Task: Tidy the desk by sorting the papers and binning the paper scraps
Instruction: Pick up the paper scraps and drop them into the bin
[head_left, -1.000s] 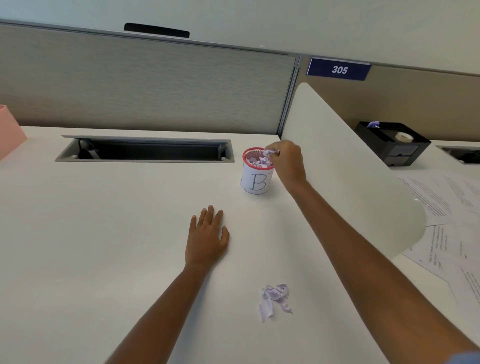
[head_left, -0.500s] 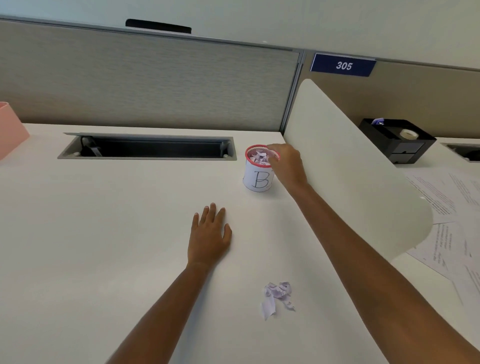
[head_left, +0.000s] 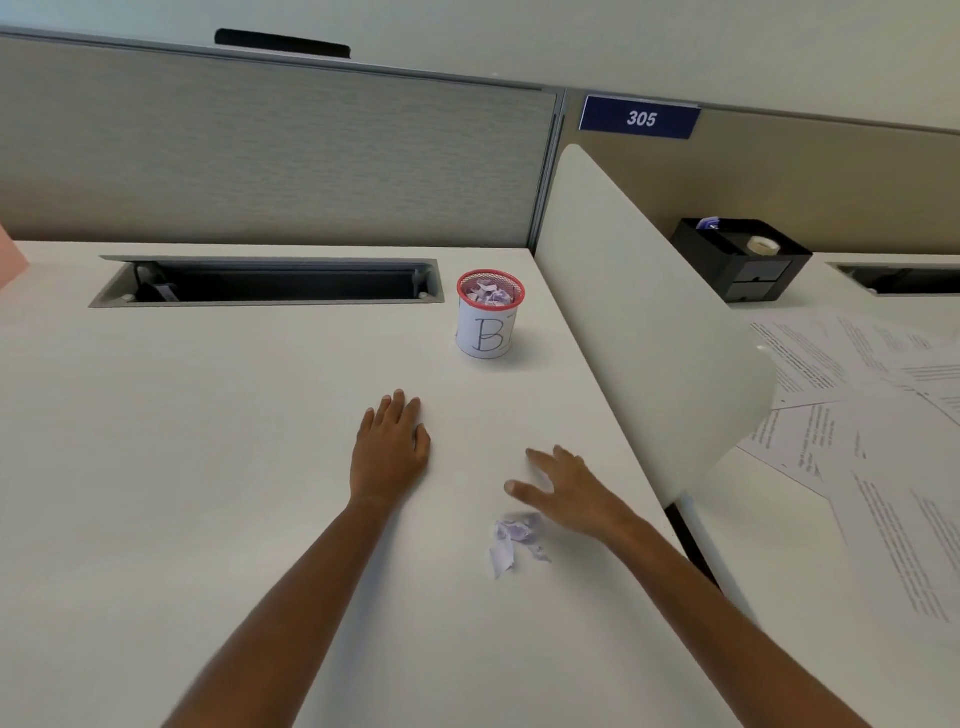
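Fresh from the cup (head_left: 489, 325), my right grip (head_left: 569, 493) returns open and empty to the remaining scrap (head_left: 514, 538), left grip (head_left: 389, 449) flat on the worktop (head_left: 208, 441).

A crumpled purple paper scrap (head_left: 514, 540) lies loose. At its twelve o'clock the upright red-rimmed bin (head_left: 488, 332) marked B holds more. Printed papers (head_left: 857, 415) overlap at two o'clock.

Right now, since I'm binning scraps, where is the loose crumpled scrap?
Head view: the crumpled scrap lies on the desk right of centre, beside the right hand, nearer the person than the B cup.
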